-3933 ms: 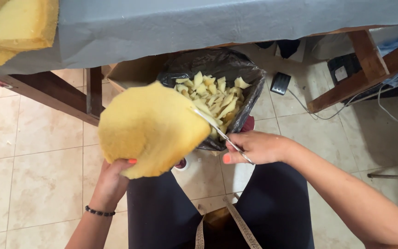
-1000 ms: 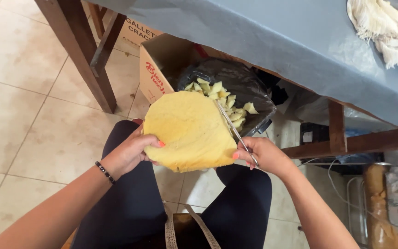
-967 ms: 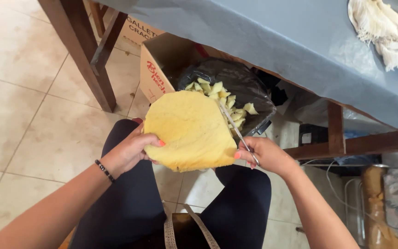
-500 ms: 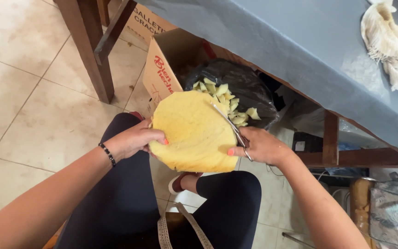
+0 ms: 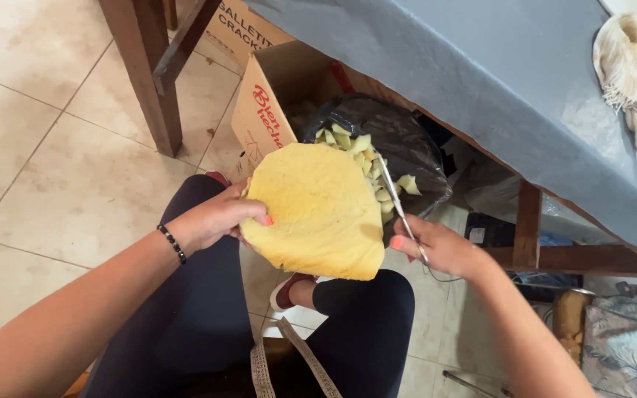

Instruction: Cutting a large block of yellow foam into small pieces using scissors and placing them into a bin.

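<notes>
Head view: round yellow foam piece point(image 5: 311, 210) held above the lap, tilted, flat face toward camera, over dark-trousered thighs. Left hand point(image 5: 211, 220) at the foam's left edge, thumb on the front face, other fingers hidden behind; pinching the rim firmly. Right hand point(image 5: 440, 247) at the lower right of the foam, fingers curled closed through the handles of thin metal scissors point(image 5: 399, 206). Scissors' long axis runs up and slightly left from that hand, along the foam's right edge, tips toward the far side. Blades look nearly pressed together, just beside or touching the rim; contact too fine to tell. Foam lies left of the scissor hand, right of the pinching hand, so between both; right hand nearer the cutting edge. Beyond the foam, black bag point(image 5: 388, 136) inside a cardboard box point(image 5: 270, 110), filled with pale yellow offcuts point(image 5: 363, 151), directly past the blade tips. Grey-covered table point(image 5: 495, 81) above the box, whitish fringed cloth point(image 5: 632, 77) on it. Tiled floor point(image 5: 53, 169) at left.
</notes>
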